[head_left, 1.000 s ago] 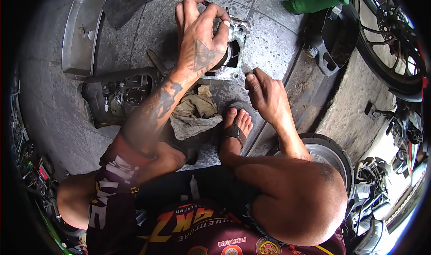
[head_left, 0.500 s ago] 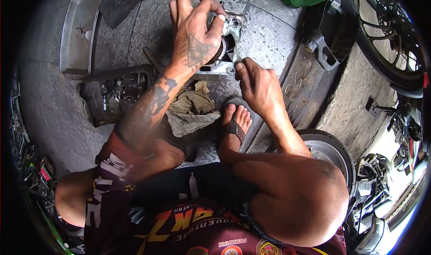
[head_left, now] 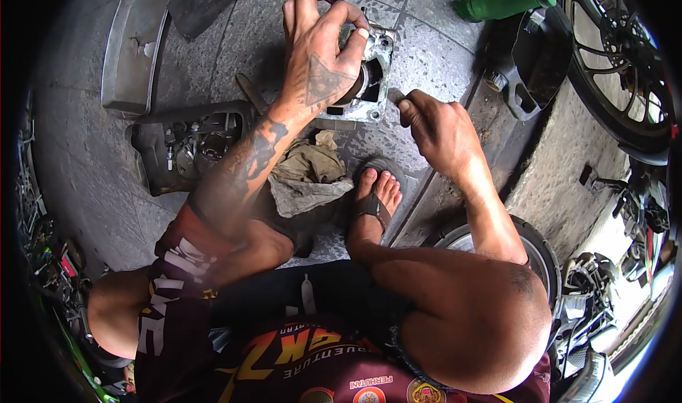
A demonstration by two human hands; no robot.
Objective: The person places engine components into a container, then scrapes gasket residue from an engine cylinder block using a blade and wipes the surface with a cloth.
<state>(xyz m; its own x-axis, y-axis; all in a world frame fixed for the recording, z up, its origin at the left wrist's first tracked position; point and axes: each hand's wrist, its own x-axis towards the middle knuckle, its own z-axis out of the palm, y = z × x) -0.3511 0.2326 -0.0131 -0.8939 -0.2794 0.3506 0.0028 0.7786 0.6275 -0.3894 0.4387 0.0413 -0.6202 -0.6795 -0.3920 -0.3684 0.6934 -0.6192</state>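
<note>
A grey metal engine cylinder block (head_left: 383,76) stands on the floor ahead of me, its square flange with bolt holes and its round bore facing up. Reaching over its left side, my left hand (head_left: 320,55) has thumb and fingers curled round the top edge and hides much of it. To the right of the block and apart from it is my right hand (head_left: 442,134), thumb pressed to the curled forefinger; anything pinched there is too small to make out. A crumpled dirty rag (head_left: 310,170) lies just below the block, beside my sandalled foot (head_left: 374,197).
On the left are a black tray (head_left: 153,169) of small metal parts and a shallow metal pan (head_left: 131,62). To the right lie a green bottle (head_left: 501,4), a cut black oil jug (head_left: 533,55) and a motorcycle wheel (head_left: 618,69). Another wheel (head_left: 543,243) sits near my knee.
My right hand has drawn away to the right from the block's lower corner, still pinched. My left hand keeps its place on the block. The whole view has shifted slightly.
</note>
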